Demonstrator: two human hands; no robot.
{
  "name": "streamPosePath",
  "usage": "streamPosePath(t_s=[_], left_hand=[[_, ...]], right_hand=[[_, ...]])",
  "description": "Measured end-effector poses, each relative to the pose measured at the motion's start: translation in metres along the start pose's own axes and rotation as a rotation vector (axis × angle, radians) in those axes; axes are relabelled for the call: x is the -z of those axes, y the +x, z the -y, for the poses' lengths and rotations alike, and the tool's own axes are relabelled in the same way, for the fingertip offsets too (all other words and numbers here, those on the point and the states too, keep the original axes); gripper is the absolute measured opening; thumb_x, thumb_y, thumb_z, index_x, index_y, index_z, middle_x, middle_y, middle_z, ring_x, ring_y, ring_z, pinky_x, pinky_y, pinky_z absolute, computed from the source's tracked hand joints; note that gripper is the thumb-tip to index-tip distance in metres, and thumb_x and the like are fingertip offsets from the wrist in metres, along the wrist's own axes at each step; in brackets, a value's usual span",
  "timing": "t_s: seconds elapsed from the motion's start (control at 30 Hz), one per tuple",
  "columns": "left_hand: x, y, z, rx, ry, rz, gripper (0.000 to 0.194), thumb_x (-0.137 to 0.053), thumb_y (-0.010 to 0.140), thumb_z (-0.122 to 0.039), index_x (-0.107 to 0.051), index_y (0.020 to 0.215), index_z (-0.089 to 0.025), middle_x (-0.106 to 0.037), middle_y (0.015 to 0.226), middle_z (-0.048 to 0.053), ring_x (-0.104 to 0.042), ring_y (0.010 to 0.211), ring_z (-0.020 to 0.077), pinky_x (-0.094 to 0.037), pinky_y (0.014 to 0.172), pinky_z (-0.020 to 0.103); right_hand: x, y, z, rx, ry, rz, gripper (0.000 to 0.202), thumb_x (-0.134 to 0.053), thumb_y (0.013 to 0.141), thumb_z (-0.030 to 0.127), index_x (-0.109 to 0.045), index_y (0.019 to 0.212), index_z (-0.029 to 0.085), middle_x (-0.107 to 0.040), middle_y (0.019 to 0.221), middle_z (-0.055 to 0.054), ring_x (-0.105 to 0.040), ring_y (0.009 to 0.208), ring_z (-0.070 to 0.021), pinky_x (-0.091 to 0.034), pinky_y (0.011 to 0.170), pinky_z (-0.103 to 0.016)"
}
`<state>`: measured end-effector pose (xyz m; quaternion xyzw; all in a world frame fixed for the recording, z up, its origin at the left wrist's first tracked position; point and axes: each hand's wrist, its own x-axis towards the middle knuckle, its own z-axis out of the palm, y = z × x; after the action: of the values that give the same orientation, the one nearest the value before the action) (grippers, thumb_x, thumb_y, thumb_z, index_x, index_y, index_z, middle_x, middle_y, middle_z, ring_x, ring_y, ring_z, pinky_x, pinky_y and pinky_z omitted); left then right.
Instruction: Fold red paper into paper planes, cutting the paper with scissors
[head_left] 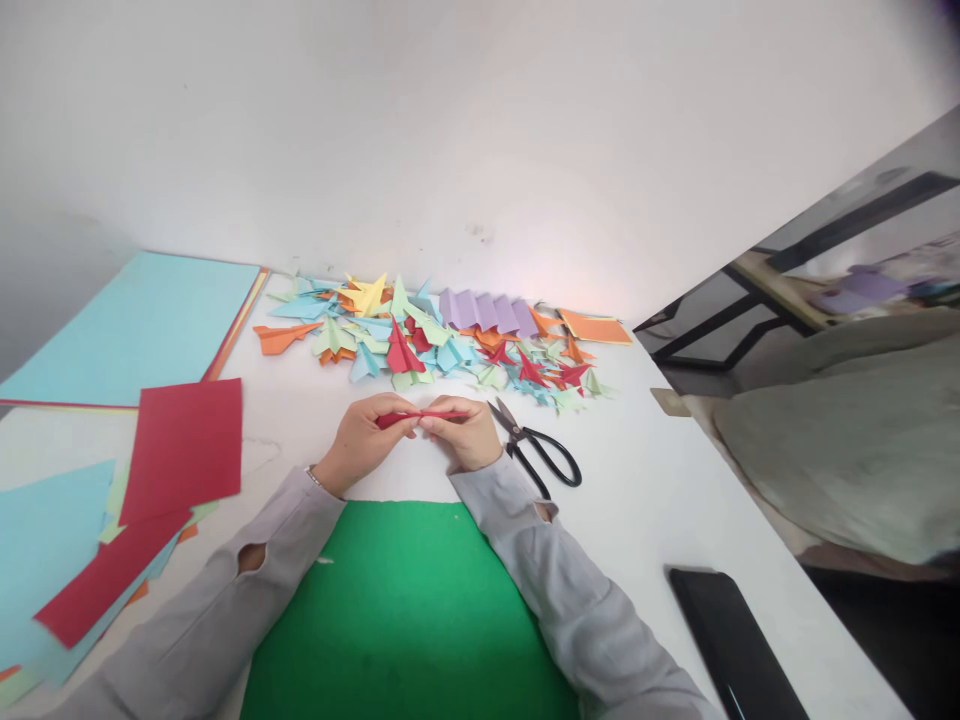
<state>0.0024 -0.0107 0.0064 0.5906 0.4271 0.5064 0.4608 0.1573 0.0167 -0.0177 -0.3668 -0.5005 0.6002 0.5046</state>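
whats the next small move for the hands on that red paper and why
Probably slide the fingertips along the red paper to press its fold flat: the left hand and right hand both pinch it, close together, and it looks narrow and folded. The scissors lie unheld beside the right hand.

The light is bright and soft. The green mat [405, 580] has gentle dark patches. Right of the mat, the black phone [731, 630] has a thin shine; farther right, pale cloth [847, 430] looks smeary (quite fuzzy).
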Motion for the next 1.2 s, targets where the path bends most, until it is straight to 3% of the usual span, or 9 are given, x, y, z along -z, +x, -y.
streamPosePath(t_s=[0.1,0.23,0.47,0.7,0.9,1.2], left_hand=[[0.0002,-0.0001,0.0011,-0.016,0.062,-0.022,0.01,-0.067,0.072,-0.026,-0.069,0.068,-0.017,-0.066,0.064,0.002,-0.061,0.06,0.0134,-0.048,0.059,0.026],[0.0005,-0.0003,0.0017,0.07,0.125,-0.088,0.012,-0.068,0.07,-0.028,-0.068,0.067,-0.017,-0.066,0.06,0.002,-0.06,0.058,0.0134,-0.047,0.059,0.025],[0.0019,0.0002,-0.004,0.105,0.054,-0.009,0.023,-0.065,0.073,-0.037,-0.068,0.063,-0.016,-0.067,0.06,0.003,-0.058,0.059,0.0134,-0.046,0.058,0.025],[0.0005,0.0014,-0.0035,0.243,-0.096,0.024,0.033,-0.057,0.079,-0.044,-0.069,0.086,-0.014,-0.07,0.066,0.006,-0.067,0.059,0.0176,-0.049,0.053,0.025],[0.0016,0.0009,-0.0009,0.283,-0.182,0.01,0.035,-0.059,0.078,-0.046,-0.067,0.083,-0.012,-0.071,0.066,0.007,-0.068,0.06,0.0192,-0.051,0.055,0.027],[0.001,0.0011,0.0024,0.246,-0.174,-0.068,0.047,-0.058,0.076,-0.049,-0.066,0.101,-0.011,-0.068,0.066,0.005,-0.067,0.058,0.0189,-0.053,0.057,0.031]], right_hand=[[-0.0007,0.0002,-0.0007,-0.011,0.008,-0.01,0.016,-0.083,0.05,0.023,-0.072,0.061,0.019,-0.066,0.055,0.0,-0.053,0.041,-0.0088,-0.043,0.04,-0.021],[0.0002,0.0008,-0.003,-0.014,0.024,-0.042,0.016,-0.082,0.051,0.025,-0.071,0.06,0.018,-0.064,0.051,0.001,-0.052,0.041,-0.0091,-0.041,0.04,-0.021],[0.003,0.0017,-0.0053,-0.009,0.051,-0.058,0.014,-0.081,0.053,0.025,-0.07,0.059,0.018,-0.064,0.05,0.001,-0.05,0.04,-0.0086,-0.039,0.041,-0.022],[0.0019,0.0044,-0.0019,-0.064,0.229,-0.178,0.019,-0.08,0.053,0.029,-0.065,0.056,0.017,-0.058,0.043,0.003,-0.047,0.037,-0.0084,-0.037,0.038,-0.022],[0.0012,0.0057,0.0023,-0.106,0.281,-0.194,0.023,-0.08,0.052,0.031,-0.062,0.053,0.016,-0.056,0.043,0.003,-0.047,0.037,-0.0077,-0.037,0.037,-0.021],[0.0026,0.0068,0.0014,-0.105,0.288,-0.209,0.026,-0.079,0.054,0.032,-0.058,0.053,0.017,-0.053,0.042,0.004,-0.045,0.036,-0.0076,-0.038,0.036,-0.022]])
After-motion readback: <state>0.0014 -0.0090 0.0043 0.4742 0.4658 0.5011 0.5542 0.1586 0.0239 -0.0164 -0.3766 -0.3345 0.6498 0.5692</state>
